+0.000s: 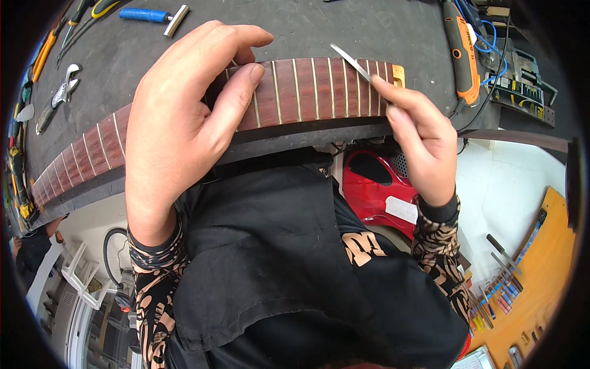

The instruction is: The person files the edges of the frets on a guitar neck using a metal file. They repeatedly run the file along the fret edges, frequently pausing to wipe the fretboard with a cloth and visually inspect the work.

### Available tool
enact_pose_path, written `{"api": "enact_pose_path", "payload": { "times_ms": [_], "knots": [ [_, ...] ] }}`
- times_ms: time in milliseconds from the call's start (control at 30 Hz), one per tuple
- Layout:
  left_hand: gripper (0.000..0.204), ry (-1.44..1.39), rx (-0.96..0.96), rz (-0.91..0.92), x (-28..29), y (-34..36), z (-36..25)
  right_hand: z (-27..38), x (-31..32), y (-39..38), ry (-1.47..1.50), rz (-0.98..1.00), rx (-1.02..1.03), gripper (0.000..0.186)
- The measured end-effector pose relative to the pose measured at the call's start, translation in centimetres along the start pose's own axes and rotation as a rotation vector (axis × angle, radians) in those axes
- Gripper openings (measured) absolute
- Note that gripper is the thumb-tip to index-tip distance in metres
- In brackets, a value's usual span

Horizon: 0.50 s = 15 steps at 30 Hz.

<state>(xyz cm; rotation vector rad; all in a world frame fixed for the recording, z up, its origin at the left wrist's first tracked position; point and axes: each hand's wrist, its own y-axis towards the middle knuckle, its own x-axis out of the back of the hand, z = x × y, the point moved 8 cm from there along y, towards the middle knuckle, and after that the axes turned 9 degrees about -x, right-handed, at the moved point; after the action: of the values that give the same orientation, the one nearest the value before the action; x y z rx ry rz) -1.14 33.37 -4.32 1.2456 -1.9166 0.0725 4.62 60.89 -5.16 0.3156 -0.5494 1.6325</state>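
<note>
Fretboard (306,92), brown and long, lies on the dark bench (301,31) with its thin metal frets (297,89) facing up. It runs from 8 o'clock to 2 o'clock, and looks bent in this round view. The right hand (424,129) is nearer to the 2 o'clock end, where a small yellow piece (399,76) shows. That hand pinches a thin metal file (351,61) between thumb and fingers. From this pinch, the board goes off toward 9 o'clock, and the file points to 10 o'clock, slanting over the last frets. I can't tell if it touches them.

The left hand (184,111) sits over the board, thumb and pointing finger apart. I can't tell if it grips anything, because its palm is hidden. It also covers some frets. The right fingers hide the file's back end. The board's 8 o'clock tip looks tiny and is hard to see.
</note>
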Motion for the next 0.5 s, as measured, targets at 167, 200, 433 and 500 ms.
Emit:
{"api": "enact_pose_path", "payload": {
  "times_ms": [167, 200, 433, 500],
  "knots": [
    [0.039, 0.084, -0.041, 0.089, 0.2, 0.1, -0.3, 3.3, -1.8, 2.3, -0.489, -0.048, 0.292, 0.043],
    [0.054, 0.177, -0.056, 0.172, 0.3, 0.0, -1.2, 3.1, -1.6, 2.5, -0.446, -0.070, 0.278, 0.045],
    [0.078, 0.291, -0.086, 0.246, 0.0, -1.4, -1.2, -0.8, 0.8, 0.0, 0.228, 0.057, -0.190, 0.037],
    [0.079, 0.289, -0.109, 0.228, -0.7, -0.8, -1.7, -1.2, 1.2, -0.2, 0.306, 0.059, -0.208, 0.039]
  ]
}}
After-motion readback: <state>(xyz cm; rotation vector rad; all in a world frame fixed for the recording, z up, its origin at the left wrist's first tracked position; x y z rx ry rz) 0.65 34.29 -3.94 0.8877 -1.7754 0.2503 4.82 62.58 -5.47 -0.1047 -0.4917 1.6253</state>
